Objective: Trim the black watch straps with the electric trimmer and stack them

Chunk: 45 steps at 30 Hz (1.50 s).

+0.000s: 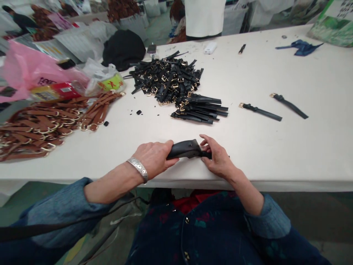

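My left hand (154, 157), with a silver bangle at the wrist, is closed around the handle of a black hand tool (184, 149) lying on the white table (275, 147) near its front edge. My right hand (217, 156) pinches the tool's other end, where a short black strap piece shows between the fingers. Just beyond lies a big heap of black straps with gold buckles (171, 82), with a tidier bundle (200, 108) at its near side.
Two single black straps (260, 111) (289, 105) lie to the right. Brown straps with rings (46, 125) are piled at the left beside pink and clear plastic bags (41, 71). A blue cloth (302, 48) and a person in white (204, 16) are at the far side.
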Available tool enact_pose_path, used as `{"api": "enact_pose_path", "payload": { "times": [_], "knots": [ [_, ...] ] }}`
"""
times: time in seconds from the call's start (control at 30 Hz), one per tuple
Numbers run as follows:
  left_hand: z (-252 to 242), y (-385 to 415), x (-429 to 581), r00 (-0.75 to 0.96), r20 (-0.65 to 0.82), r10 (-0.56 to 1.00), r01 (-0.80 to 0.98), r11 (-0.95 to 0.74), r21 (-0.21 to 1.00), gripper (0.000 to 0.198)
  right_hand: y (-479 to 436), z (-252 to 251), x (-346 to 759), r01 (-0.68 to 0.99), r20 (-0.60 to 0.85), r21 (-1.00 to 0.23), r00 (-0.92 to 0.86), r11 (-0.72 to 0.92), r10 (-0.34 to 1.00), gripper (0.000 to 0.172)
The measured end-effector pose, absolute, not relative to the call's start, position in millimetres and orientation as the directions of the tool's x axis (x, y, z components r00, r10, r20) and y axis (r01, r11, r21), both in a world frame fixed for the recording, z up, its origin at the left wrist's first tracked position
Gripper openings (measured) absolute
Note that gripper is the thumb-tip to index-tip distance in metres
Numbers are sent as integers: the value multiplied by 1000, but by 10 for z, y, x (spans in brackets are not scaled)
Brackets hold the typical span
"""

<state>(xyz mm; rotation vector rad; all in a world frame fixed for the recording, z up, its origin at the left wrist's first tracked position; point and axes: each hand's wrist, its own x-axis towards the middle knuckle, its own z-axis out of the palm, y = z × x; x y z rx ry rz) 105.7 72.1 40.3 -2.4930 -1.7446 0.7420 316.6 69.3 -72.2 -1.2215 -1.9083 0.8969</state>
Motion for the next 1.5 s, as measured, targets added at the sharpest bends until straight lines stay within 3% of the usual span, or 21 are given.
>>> {"api": "enact_pose_path", "payload": {
  "times": [0.17,0.47,0.67,1.07,1.27,1.37,1.5],
  "knots": [
    [492,788,1020,248,-434,866,877,-391,-278,48,685,-772,3155,405,215,-853,-301,328,929,75],
    [708,1231,1229,403,-517,755,786,-575,-226,41,664,-748,3156,366,206,-878,-295,309,933,77],
    [639,1217,1166,398,-515,759,813,-552,-186,42,671,-766,3151,365,207,-879,-289,307,935,75],
    [753,1136,1143,361,-545,757,761,-577,-297,38,672,-751,3149,351,184,-892,-296,286,937,74],
    [671,1179,1257,385,-518,764,783,-567,-256,39,672,-770,3138,369,205,-882,-258,292,944,71],
    [662,1177,1219,380,-519,766,799,-555,-233,38,636,-763,3130,454,235,-828,-248,327,940,60],
    [679,1166,1165,388,-528,756,793,-565,-227,37,573,-740,3146,617,264,-694,-262,371,928,23]
  ]
}}
